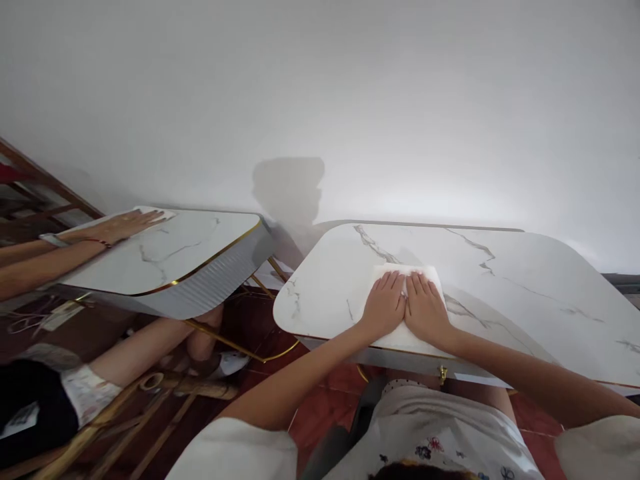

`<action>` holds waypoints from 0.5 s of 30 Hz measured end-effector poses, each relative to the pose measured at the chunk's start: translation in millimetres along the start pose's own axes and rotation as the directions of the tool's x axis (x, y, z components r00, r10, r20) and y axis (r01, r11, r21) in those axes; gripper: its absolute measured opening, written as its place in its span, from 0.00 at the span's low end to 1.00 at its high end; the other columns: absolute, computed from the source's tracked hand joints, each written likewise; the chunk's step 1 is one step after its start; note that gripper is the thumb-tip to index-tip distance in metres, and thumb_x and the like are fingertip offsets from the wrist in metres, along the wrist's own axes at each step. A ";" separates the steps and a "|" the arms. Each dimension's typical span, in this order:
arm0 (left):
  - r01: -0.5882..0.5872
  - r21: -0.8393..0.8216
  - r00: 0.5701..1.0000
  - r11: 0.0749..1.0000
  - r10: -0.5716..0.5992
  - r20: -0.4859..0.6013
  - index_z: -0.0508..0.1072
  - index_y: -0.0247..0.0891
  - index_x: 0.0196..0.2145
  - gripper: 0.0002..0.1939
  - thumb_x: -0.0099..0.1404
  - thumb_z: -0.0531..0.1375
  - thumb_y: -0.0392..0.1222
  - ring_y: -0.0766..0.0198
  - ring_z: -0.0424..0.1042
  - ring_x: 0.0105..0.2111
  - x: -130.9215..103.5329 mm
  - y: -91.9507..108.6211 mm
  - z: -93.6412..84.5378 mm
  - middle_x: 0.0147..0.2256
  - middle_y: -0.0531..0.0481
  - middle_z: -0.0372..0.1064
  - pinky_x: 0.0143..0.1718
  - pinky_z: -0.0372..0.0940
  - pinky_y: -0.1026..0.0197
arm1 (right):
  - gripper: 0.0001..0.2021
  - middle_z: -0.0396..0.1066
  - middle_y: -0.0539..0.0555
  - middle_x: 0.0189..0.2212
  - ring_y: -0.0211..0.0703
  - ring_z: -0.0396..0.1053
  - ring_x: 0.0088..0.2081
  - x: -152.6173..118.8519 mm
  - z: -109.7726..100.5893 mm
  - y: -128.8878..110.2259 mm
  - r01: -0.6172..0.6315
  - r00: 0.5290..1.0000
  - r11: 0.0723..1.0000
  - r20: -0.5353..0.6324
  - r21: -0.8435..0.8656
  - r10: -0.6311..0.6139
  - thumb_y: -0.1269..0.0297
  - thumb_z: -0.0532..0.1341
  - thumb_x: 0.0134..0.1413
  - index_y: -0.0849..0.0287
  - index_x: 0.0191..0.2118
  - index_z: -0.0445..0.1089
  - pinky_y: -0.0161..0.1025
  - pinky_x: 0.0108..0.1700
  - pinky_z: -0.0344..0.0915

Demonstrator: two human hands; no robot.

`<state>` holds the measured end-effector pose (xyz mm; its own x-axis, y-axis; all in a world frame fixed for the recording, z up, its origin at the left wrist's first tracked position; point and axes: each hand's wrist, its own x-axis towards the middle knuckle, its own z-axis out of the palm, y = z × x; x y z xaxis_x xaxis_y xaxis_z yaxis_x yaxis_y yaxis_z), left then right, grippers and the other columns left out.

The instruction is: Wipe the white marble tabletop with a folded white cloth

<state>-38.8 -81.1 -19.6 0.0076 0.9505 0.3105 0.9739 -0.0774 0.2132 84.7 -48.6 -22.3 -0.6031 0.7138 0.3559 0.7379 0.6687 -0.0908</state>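
Note:
My left hand (385, 305) and my right hand (426, 308) lie flat side by side on a square white sheet (383, 269), either tissue or thin cloth. Their fingers are stretched out and point toward the wall, with the thumbs meeting in the middle. Under the sheet is a white tabletop (320, 287) with grey marble veins and rounded corners. Parts of the sheet show beyond my fingertips and around the hands; the rest is covered by them.
To the left, another person's hands (117, 227) rest on a white sheet (167, 215) on a second marbled table (200, 233) with gold trim. A brass drawer knob (443, 375) projects at my table's front. A bamboo chair (185, 385) stands lower left. A white wall (425, 100) rises behind.

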 end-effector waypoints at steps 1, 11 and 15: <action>0.017 0.004 1.000 1.000 -0.017 0.002 0.59 0.31 0.58 0.25 0.65 0.44 0.37 0.54 0.51 0.62 -8.4 -2.6 -2.8 0.60 0.40 0.55 0.61 0.50 0.49 | 0.25 0.53 0.64 0.62 0.54 0.48 0.63 -2.6 -1.1 -7.1 0.015 1.000 1.000 0.012 0.013 -0.015 0.67 0.44 0.61 0.72 0.61 0.55 0.51 0.61 0.47; 0.089 0.063 0.992 0.994 -0.084 -0.090 0.63 0.31 0.55 0.23 0.63 0.45 0.35 0.58 0.57 0.59 -0.6 -75.0 -15.0 0.57 0.41 0.60 0.61 0.51 0.51 | 0.26 0.53 0.66 0.62 0.55 0.49 0.63 58.7 23.3 -50.4 0.099 0.994 0.988 0.041 0.122 -0.105 0.66 0.45 0.60 0.74 0.61 0.55 0.49 0.62 0.44; 0.051 0.057 0.991 0.997 -0.044 -0.127 0.64 0.32 0.52 0.21 0.63 0.45 0.34 0.58 0.59 0.57 33.5 -92.8 -9.3 0.55 0.41 0.63 0.60 0.53 0.53 | 0.25 0.55 0.65 0.61 0.54 0.50 0.62 92.7 34.4 -40.4 0.070 0.997 0.990 0.028 0.120 -0.074 0.67 0.45 0.60 0.74 0.60 0.56 0.47 0.61 0.45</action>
<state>-131.0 -44.8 -20.4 -0.0641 0.9070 0.4163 0.9843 -0.0112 0.1761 -11.4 -2.3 -17.6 -0.6640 0.6680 0.3359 0.6524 0.7371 -0.1762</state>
